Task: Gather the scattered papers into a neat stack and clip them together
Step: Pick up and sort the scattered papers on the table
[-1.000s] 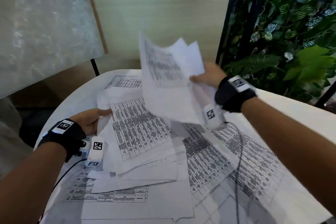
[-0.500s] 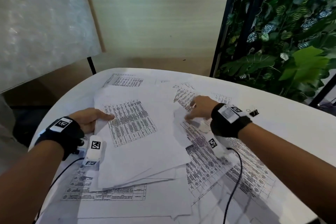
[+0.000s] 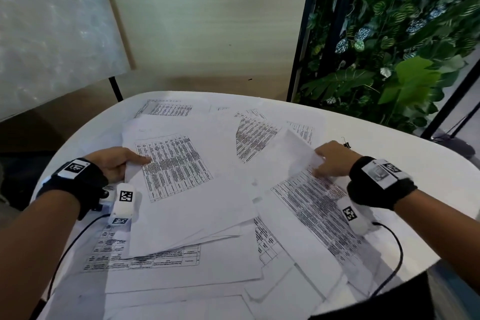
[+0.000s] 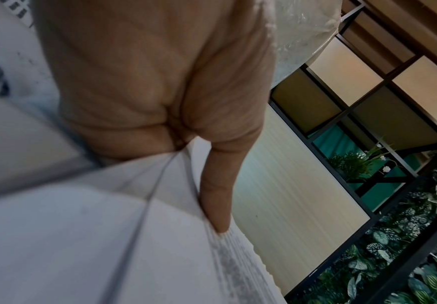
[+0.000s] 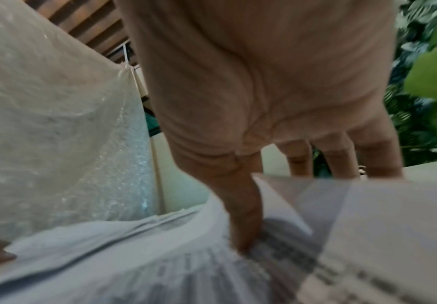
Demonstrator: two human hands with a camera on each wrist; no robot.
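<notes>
Printed white papers lie scattered over the round white table (image 3: 420, 163). A loose stack (image 3: 187, 197) of several sheets sits left of centre. My left hand (image 3: 117, 163) grips its left edge, thumb (image 4: 217, 195) on top of the stack (image 4: 82, 246) and fingers hidden underneath. My right hand (image 3: 330, 161) is at the right, pinching the raised corner of a blank-side sheet (image 3: 283, 161). In the right wrist view the thumb (image 5: 240, 205) is in front of that sheet (image 5: 368, 216) and the fingers are behind it. A black binder clip (image 3: 346, 144) lies just behind the right hand.
More sheets (image 3: 181, 267) spread toward the near table edge, some overhanging it. Black cables (image 3: 397, 254) trail from both wrists across the papers. A plant wall (image 3: 402, 34) stands at the back right, and a bubble-wrapped board (image 3: 52, 21) at the back left.
My right hand laid the sheets it held in the air onto the stack, then moved right and took hold of another sheet. The left hand kept its grip on the stack's edge.
</notes>
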